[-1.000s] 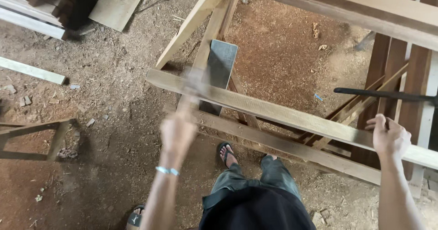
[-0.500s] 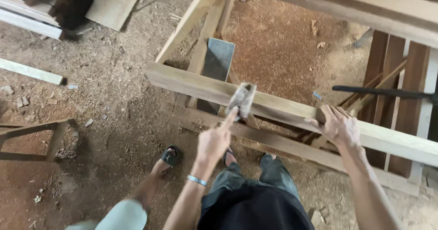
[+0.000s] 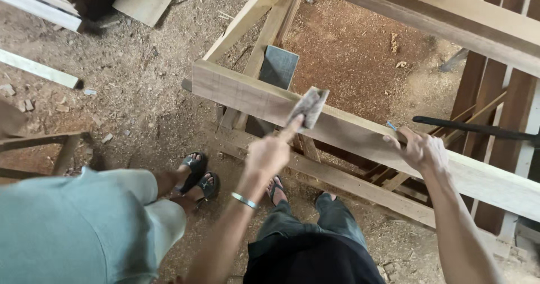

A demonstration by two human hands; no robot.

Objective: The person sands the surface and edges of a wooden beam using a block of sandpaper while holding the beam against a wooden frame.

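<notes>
Browns, greys and one pale green

The mallet (image 3: 308, 106) has a grey, scuffed head; the rail (image 3: 360, 137) under it is pale tan wood with faint grain. A silver bracelet (image 3: 244, 200) bands the wrist. The floor (image 3: 140, 87) is reddish-brown with sawdust specks. The other person's shorts (image 3: 73, 227) are pale green, their sandals (image 3: 194, 171) black. The bar (image 3: 478, 129) is black.

I'm looking down into a rough carpentry workshop. The dirt floor (image 3: 112, 92) is littered with sawdust and wood chips, and loose planks (image 3: 39, 70) and offcuts lie by the top left corner. An unfinished timber frame (image 3: 337, 126) of bare beams fills the middle, with more boards (image 3: 495, 81) leaning at the right.
</notes>
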